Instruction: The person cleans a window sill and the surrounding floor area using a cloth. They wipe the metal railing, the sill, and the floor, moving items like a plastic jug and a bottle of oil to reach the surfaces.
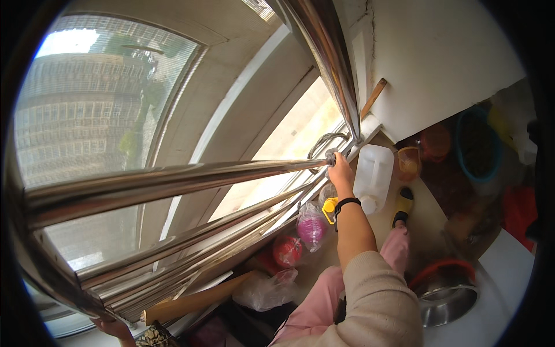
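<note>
A shiny metal railing (173,184) of several round bars runs from the left side up to a corner post (338,75). My right hand (341,172), with a black band at the wrist, is closed around a small grey rag (331,156), pressed to the end of the top bar beside the post. Far down at the lower left, my left hand (117,331) grips the bottom of the railing's near upright; part of its fingers is hidden behind the metal. A white plastic jug (373,173) stands just right of my right hand.
Below the bars lie a yellow-handled item (329,206), a purple bagged bundle (312,228), a red one (287,250) and a cardboard roll (196,298). To the right are a metal basin (448,305), an orange container (408,162) and a blue-rimmed tub (461,144). Windows (87,110) line the left.
</note>
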The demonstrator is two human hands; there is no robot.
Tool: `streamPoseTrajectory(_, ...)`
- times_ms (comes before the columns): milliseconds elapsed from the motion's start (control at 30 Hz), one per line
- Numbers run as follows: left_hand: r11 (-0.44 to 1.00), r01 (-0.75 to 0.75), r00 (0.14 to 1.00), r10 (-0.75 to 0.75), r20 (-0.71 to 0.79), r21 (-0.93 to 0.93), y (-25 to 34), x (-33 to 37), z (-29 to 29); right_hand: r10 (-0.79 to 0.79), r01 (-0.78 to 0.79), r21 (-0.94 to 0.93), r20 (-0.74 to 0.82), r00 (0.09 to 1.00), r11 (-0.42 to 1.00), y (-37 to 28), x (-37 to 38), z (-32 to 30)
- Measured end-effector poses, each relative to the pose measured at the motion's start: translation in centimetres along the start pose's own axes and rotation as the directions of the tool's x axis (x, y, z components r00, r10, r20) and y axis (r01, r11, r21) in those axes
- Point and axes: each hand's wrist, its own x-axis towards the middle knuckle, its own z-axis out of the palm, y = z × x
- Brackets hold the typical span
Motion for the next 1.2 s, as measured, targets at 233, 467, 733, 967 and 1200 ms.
streamPoseTrajectory(233, 0.966, -0.258, 0.966, 0.257, 0.028, 0.005, 11.0, 1.8, 3.1, -0.403, -0.667, 0.7, 0.55, 0.731, -0.256, 0.5, -14.2, -13.8)
streamPoseTrajectory(467, 0.933, -0.325, 0.943, 0.332, 0.02, -0.157, 16.0, 3.6, 1.9, -0.663, -0.555, 0.826, 0.469, 0.583, 0.097, -11.7, -22.9, -33.4)
streamPoseTrajectory(733, 0.43, 0.339, 0.929, -0.016, 0.369, -0.837, 37.9, -6.0, 3.4, -0.628, -0.512, 0.762, 0.632, 0.453, 0.397, -23.4, -25.6, -43.6)
streamPoseTrajectory(967, -0.713, 0.685, 0.375, 0.168, 0.912, -0.151, 56.9, -6.5, 8.1, -0.363, -0.111, 0.5, 0.747, 0.557, 0.859, -28.1, -25.7, -44.0)
streamPoseTrajectory(1200, -0.905, 0.425, 0.437, 0.215, 0.873, 0.01, 55.4, -6.4, 10.3, -0.31, -0.081, 0.556, 0.573, 0.758, 0.827, -29.4, -24.6, -44.8)
